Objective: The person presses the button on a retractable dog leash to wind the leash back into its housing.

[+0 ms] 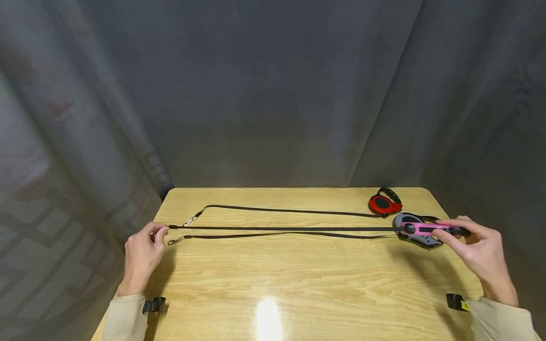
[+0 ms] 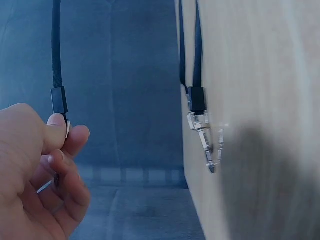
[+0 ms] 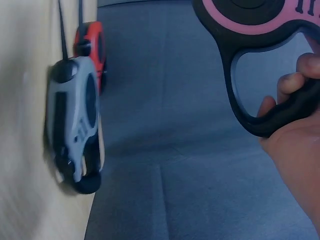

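My right hand [image 1: 477, 246] grips the black handle [image 3: 295, 111] of a pink retractable dog leash [image 1: 422, 229], held up over the table at the right. From it a black strap [image 1: 277, 228] runs taut and straight across to the left. At that far end my left hand [image 1: 142, 248] pinches the metal clip, mostly hidden by the fingers, just below the black sleeve [image 2: 59, 100]. Beneath the pink leash lies a grey retractable leash [image 3: 75, 115], its strap [image 1: 256, 234] drawn out leftward to a metal clip [image 1: 175, 241].
Farther back on the wooden table [image 1: 213, 293] sits a red retractable leash [image 1: 382, 205]. Its strap [image 1: 277, 210] also stretches left, ending in a silver clip [image 1: 193, 220]. Grey curtains [image 1: 273, 94] hang behind the table and along both sides.
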The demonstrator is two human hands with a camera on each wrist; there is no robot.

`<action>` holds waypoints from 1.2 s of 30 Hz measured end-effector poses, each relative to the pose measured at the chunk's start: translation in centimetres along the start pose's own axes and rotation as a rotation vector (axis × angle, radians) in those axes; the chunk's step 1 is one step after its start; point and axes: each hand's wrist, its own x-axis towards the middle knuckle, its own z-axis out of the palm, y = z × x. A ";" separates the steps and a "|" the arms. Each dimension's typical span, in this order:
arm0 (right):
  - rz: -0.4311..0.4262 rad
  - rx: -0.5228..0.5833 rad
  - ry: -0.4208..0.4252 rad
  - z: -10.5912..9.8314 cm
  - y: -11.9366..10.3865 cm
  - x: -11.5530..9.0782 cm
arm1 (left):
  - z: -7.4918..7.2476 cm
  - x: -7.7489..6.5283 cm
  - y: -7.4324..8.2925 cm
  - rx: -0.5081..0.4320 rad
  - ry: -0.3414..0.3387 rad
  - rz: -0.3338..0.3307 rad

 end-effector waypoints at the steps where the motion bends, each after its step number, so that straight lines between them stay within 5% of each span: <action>1: -0.003 0.022 0.005 0.1 0.0 0.1 | -0.1 0.2 0.0 0.000 0.000 0.000; 11: 0.066 -0.165 0.056 -0.3 -0.1 0.4 | -1.3 1.5 0.4 0.010 -0.025 -0.006; 17: 0.087 -0.179 0.090 -0.6 0.0 0.5 | -1.6 2.4 0.1 -0.005 0.016 -0.007; 36: 0.088 -0.144 0.046 0.4 0.9 0.6 | -1.1 1.9 0.3 -0.004 0.007 -0.010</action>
